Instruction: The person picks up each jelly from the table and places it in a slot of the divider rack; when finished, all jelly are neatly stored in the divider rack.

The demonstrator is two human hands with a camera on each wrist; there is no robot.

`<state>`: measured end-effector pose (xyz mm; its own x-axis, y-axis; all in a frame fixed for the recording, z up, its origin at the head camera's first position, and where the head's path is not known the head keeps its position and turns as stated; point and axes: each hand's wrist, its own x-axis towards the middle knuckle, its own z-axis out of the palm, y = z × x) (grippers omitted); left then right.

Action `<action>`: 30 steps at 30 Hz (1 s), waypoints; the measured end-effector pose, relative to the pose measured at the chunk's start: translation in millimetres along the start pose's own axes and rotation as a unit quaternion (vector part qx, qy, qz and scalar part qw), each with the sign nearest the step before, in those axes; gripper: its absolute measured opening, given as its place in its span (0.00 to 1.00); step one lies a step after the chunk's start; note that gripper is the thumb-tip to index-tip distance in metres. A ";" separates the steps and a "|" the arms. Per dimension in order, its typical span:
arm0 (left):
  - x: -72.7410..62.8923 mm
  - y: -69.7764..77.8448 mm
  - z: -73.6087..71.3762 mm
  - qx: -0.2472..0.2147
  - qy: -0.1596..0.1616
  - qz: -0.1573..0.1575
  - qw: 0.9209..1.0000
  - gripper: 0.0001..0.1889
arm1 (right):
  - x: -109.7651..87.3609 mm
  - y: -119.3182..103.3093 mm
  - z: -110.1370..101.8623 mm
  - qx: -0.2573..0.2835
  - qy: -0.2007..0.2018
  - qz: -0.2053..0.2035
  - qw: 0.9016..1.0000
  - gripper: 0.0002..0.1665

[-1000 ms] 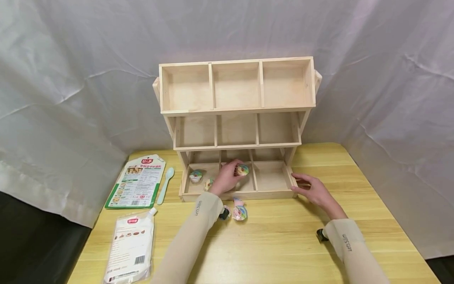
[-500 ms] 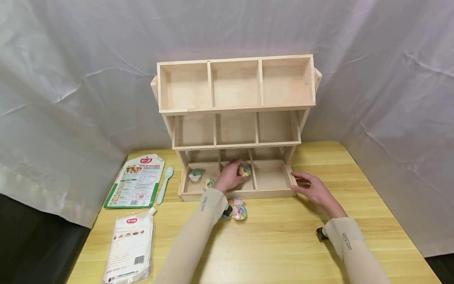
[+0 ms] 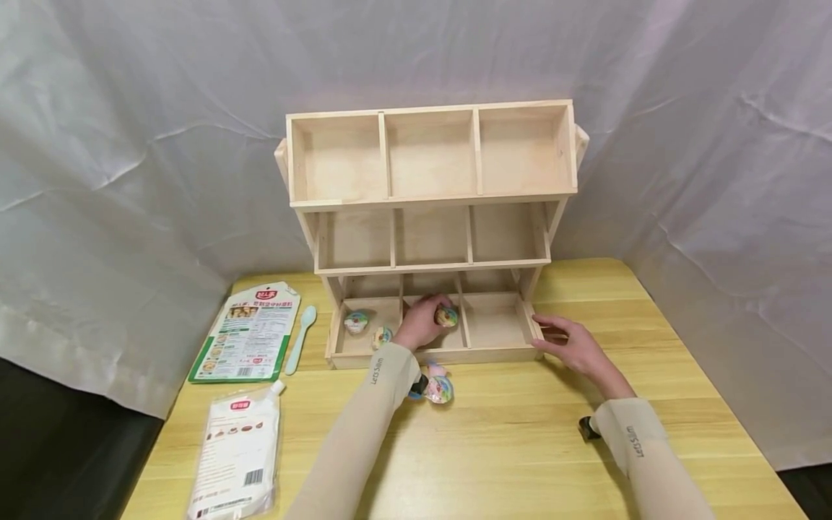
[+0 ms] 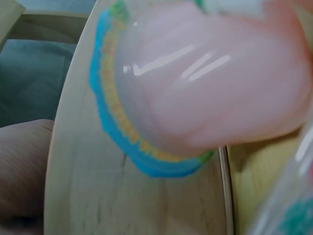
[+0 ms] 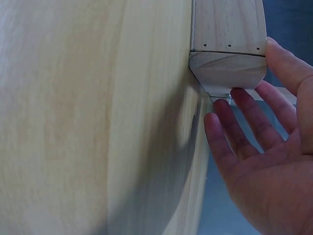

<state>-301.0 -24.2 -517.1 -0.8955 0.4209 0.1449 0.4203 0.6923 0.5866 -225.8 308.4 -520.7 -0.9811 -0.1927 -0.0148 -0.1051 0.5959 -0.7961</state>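
Observation:
My left hand (image 3: 422,321) reaches into the bottom row's middle compartment of the wooden rack (image 3: 429,197). Its fingers hold a small jelly cup (image 3: 446,316) with a colourful lid, just above or on the compartment floor; which of these I cannot tell. Two more jelly cups lie in the bottom left compartment, one at the back (image 3: 356,322) and one nearer (image 3: 381,336). At the rack's lower right end, my right hand (image 3: 572,347) touches the side with loosely spread fingers. The right wrist view shows its thumb and fingertips (image 5: 238,93) against the wooden end.
Several jelly cups (image 3: 439,390) lie before the rack, partly behind the left wrist; a pinkish one (image 4: 210,83) fills much of the left wrist view. Left stand a green-edged packet (image 3: 250,336), a pale spoon (image 3: 300,341) and a white spout pouch (image 3: 237,451). Grey cloth (image 3: 416,50) hangs behind.
My left hand and forearm have shifted slightly right. The held jelly cup has come a little toward me, lower in the head view. My right hand stays at the rack's end.

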 end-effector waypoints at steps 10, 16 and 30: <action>-4.0 3.3 -7.9 0.009 -0.037 -0.016 0.999 0.35 | -0.5 -0.9 1.2 -0.001 -0.002 0.001 1.000 0.37; -6.1 11.7 -23.7 0.021 -0.064 -0.016 0.998 0.39 | -1.6 -2.1 0.5 -0.013 0.001 -0.001 1.000 0.37; -56.4 29.2 -77.2 0.005 -0.036 0.045 0.998 0.31 | -1.9 -2.8 1.1 -0.015 -0.001 -0.004 1.000 0.37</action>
<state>-249.5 -73.0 -446.7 -0.8410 0.5229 0.1390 0.5010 0.6556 0.5650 -223.4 306.2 -519.1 -0.9800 -0.1987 -0.0100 -0.1174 0.6178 -0.7775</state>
